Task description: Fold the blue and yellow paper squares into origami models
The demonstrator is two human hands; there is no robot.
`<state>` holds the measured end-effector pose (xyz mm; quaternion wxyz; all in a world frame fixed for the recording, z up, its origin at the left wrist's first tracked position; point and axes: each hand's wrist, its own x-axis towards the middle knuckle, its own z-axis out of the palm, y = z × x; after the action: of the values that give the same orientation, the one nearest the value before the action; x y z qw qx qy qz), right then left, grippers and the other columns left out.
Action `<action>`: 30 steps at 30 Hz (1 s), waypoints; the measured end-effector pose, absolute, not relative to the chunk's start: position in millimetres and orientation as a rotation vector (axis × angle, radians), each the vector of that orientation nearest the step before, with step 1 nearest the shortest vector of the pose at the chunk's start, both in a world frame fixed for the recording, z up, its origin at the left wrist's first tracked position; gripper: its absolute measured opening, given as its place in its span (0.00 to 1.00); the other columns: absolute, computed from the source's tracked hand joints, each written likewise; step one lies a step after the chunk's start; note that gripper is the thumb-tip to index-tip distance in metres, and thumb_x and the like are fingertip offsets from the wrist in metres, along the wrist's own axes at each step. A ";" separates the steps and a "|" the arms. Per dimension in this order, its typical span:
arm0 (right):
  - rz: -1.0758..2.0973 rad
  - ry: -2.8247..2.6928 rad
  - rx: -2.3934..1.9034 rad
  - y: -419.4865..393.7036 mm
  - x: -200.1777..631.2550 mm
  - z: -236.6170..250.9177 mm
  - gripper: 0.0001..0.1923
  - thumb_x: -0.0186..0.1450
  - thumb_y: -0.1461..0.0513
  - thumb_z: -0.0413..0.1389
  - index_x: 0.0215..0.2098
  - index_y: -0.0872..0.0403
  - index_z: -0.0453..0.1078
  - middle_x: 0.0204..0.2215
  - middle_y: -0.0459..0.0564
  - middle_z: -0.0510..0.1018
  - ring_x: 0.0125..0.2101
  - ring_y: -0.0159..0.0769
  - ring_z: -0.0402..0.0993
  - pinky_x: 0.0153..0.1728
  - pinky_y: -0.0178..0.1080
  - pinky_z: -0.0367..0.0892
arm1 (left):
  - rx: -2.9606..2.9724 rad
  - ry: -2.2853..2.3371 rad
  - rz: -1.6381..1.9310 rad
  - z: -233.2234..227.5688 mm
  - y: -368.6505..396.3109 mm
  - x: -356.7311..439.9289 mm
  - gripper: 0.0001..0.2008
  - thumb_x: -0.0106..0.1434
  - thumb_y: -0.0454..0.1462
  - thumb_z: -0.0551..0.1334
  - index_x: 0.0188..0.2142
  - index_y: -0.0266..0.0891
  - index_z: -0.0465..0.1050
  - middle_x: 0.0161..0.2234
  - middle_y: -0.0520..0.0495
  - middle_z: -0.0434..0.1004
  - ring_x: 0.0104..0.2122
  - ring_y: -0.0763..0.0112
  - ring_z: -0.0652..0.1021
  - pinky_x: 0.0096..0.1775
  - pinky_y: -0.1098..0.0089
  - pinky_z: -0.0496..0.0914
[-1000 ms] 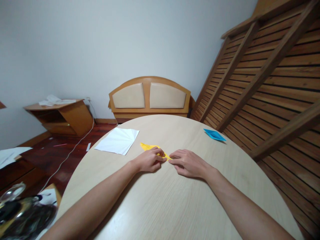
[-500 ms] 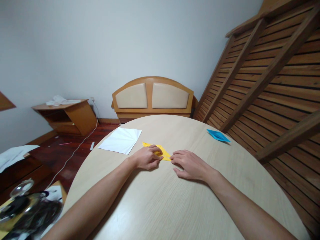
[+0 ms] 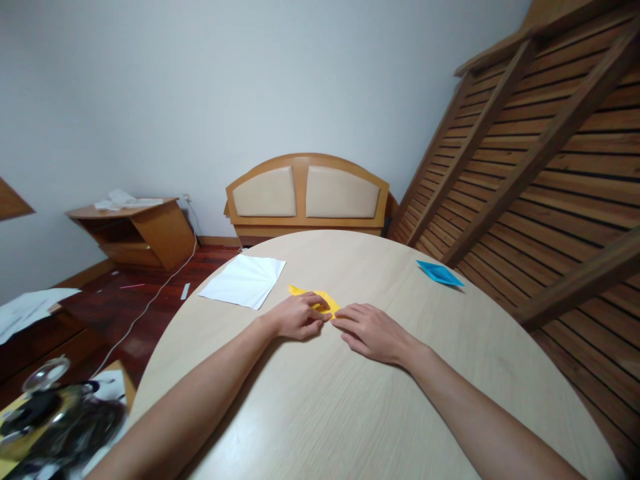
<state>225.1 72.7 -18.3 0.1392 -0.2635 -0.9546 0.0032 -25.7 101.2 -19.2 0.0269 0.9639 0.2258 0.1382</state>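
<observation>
While it lies flat near the middle of the round surface, the folded yellow paper is pinned under both hands, and only its far edge and left tip show past the fingers. The left hand rests on its near left part, fingers curled down with the thumb and forefinger together on the sheet. The right hand lies flatter, at about 3 o'clock from the paper, its fingers stretched out and close together, the fingertips pressing the paper's right corner; they meet the left hand's fingertips there. Neither hand lifts the paper; both press it against the surface.

At about 10 o'clock from the yellow paper, a short way off, lies a creased white sheet near the surface's far left edge. Well apart at about 2 o'clock sits a small folded blue paper close to the right rim. Beyond the far rim at 12 o'clock stands a wooden headboard with two padded panels against the wall, and at 9 o'clock, on the floor, a low wooden cabinet.
</observation>
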 end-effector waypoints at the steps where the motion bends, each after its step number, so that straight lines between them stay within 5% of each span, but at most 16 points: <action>1: 0.022 -2.764 -0.753 73.3 224.8 -18.9 0.15 0.69 0.62 0.53 0.53 0.50 0.71 0.50 0.52 0.77 0.50 0.43 0.71 0.52 0.47 0.65 | 2.974 0.704 0.427 -19.3 100.8 -24.9 0.13 0.65 0.34 0.57 0.44 0.40 0.79 0.45 0.41 0.76 0.45 0.61 0.75 0.51 0.64 0.69; 10: 0.071 -2.731 -0.742 75.8 226.5 -13.4 0.14 0.67 0.59 0.56 0.49 0.52 0.74 0.46 0.52 0.79 0.49 0.44 0.71 0.52 0.48 0.64 | 2.970 0.723 0.439 -22.6 100.8 -25.1 0.15 0.66 0.36 0.55 0.45 0.39 0.79 0.48 0.40 0.76 0.46 0.60 0.76 0.51 0.64 0.70; 18: 0.020 -2.714 -0.757 78.8 238.8 -8.7 0.06 0.63 0.61 0.58 0.34 0.52 0.78 0.41 0.50 0.81 0.49 0.45 0.70 0.49 0.47 0.66 | 2.950 0.729 0.493 -23.6 100.3 -24.1 0.15 0.67 0.36 0.54 0.43 0.38 0.79 0.47 0.39 0.77 0.46 0.60 0.77 0.50 0.64 0.71; 27: 0.025 -2.654 -0.789 83.0 258.2 -7.0 0.10 0.61 0.62 0.60 0.21 0.51 0.76 0.42 0.48 0.82 0.48 0.45 0.70 0.49 0.46 0.67 | 2.933 0.750 0.455 -22.1 98.2 -24.3 0.15 0.69 0.36 0.53 0.43 0.39 0.79 0.50 0.40 0.76 0.49 0.61 0.76 0.52 0.64 0.70; 30: -0.013 -2.623 -0.790 83.2 264.8 -8.1 0.10 0.63 0.63 0.57 0.24 0.51 0.77 0.40 0.50 0.82 0.45 0.45 0.72 0.47 0.46 0.68 | 2.921 0.747 0.471 -22.4 98.6 -24.1 0.15 0.69 0.37 0.53 0.43 0.39 0.79 0.50 0.40 0.76 0.49 0.61 0.76 0.52 0.64 0.70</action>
<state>264.8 83.2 -8.1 0.1996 -0.2826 -0.9382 -0.0046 -24.1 98.6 -22.4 0.0452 0.9563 0.2445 0.1541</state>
